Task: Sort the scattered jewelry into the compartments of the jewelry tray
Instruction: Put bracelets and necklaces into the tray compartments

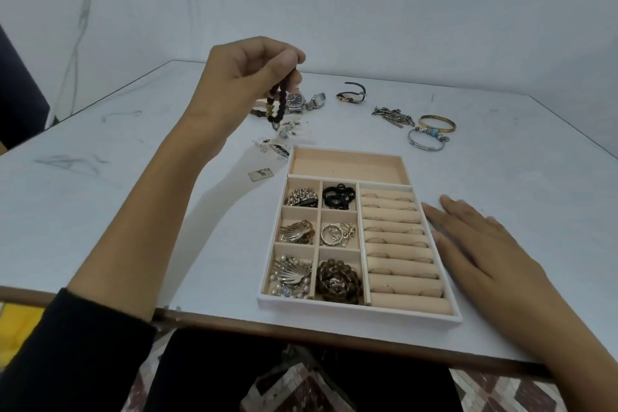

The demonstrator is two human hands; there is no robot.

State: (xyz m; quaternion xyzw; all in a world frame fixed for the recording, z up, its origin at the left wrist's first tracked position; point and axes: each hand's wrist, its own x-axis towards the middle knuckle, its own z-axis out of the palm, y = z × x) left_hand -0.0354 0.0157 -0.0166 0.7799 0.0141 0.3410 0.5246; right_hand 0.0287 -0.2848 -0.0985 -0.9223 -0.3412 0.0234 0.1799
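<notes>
A dark beaded bracelet [279,104] is dangled vertically from the pinching left grip [247,77], beyond the far-left corner of the beige jewelry tray [361,310]. The right grip [481,244] is laid flat, empty.

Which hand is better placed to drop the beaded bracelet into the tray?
Left. The left hand pinches the beaded bracelet in the air near the tray, whose long compartment is empty. The right hand lies flat beside it, holding nothing.

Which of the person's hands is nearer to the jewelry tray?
The right. The right hand lies flat on the table just beside the tray, along its right edge; the left hand is raised beyond its far left corner, pinching a dark bead bracelet.
</notes>
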